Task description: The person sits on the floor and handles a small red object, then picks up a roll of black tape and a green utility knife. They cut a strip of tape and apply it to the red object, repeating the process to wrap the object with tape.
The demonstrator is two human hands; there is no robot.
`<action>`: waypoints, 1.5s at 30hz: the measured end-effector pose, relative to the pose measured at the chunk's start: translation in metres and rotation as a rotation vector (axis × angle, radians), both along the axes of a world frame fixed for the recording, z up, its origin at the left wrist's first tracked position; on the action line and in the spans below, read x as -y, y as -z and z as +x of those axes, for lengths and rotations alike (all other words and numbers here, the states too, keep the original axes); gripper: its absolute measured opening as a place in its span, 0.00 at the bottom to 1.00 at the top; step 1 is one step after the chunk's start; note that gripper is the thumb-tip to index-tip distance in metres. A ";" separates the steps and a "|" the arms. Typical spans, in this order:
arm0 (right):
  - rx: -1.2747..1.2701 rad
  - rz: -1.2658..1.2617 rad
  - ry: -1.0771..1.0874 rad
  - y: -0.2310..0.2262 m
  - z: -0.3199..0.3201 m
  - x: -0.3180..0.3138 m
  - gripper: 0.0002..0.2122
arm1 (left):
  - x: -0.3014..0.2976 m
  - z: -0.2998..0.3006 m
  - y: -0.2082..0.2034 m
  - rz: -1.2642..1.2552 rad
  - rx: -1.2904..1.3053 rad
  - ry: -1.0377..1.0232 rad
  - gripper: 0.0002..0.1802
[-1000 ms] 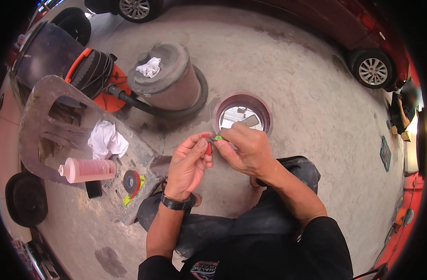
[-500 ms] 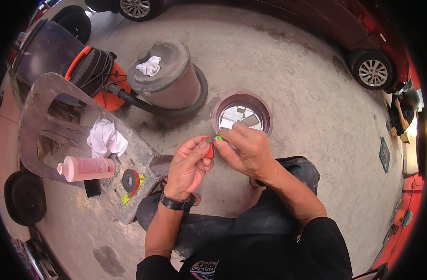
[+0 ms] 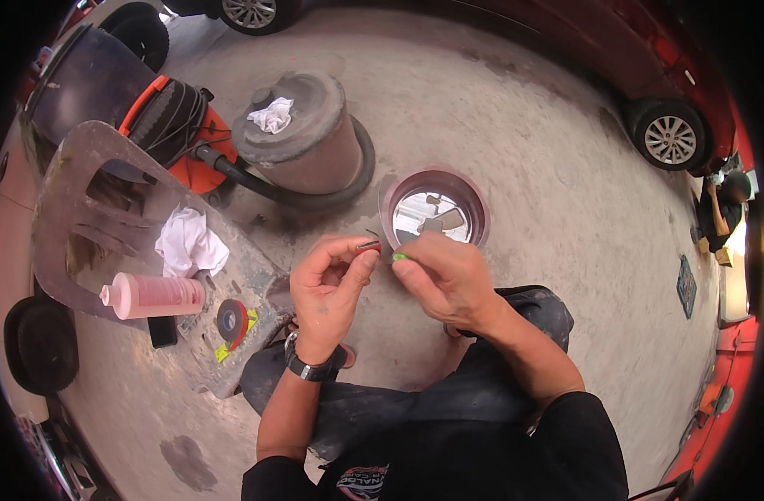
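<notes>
My left hand [image 3: 327,284] is raised in front of me. Its thumb and fingers pinch a short red-and-dark strip [image 3: 368,246], coloured like the tape roll on the chair. A thin dark end sticks up from the strip. Close by on the right, my right hand [image 3: 449,280] is closed with its back toward me. A small bright green thing [image 3: 399,257] shows at its fingertips; the rest is covered by the fingers. A small gap separates the two hands. Just beyond them a maroon basin [image 3: 475,188] stands on the floor, with shiny liquid and several flat dark pieces inside.
On the grey chair [image 3: 73,179] to my left lie a white cloth [image 3: 190,242], a pink bottle [image 3: 156,296], a tape roll [image 3: 231,321] and a dark phone-like object [image 3: 162,331]. Behind stand a lidded bin [image 3: 302,138] and an orange-black vacuum [image 3: 202,142]. A dark red car [image 3: 566,42] is at right, with another person [image 3: 720,213].
My hands have moved apart, the left one shifting left and turning. The red-and-dark strip has come away from the green thing. The view has shifted slightly.
</notes>
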State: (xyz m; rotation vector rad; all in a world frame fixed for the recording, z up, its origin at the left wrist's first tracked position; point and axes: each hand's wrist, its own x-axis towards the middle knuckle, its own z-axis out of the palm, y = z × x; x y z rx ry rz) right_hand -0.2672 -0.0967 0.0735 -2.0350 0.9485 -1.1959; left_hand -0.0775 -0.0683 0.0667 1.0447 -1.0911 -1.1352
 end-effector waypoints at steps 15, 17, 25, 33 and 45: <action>-0.112 -0.112 0.087 -0.003 0.000 0.000 0.06 | -0.003 -0.002 0.008 -0.006 -0.064 0.068 0.09; -0.096 -0.111 0.080 -0.003 0.001 0.000 0.06 | -0.003 -0.002 0.007 0.003 -0.085 0.074 0.10; -0.093 -0.098 0.083 -0.003 0.001 0.001 0.06 | -0.003 -0.002 0.010 0.020 -0.110 0.080 0.10; -0.105 -0.093 0.090 -0.001 0.000 0.002 0.06 | -0.003 -0.004 0.009 0.019 -0.106 0.081 0.09; -0.101 0.153 0.228 0.005 -0.001 0.002 0.09 | 0.000 0.001 0.013 0.091 -0.104 -0.012 0.11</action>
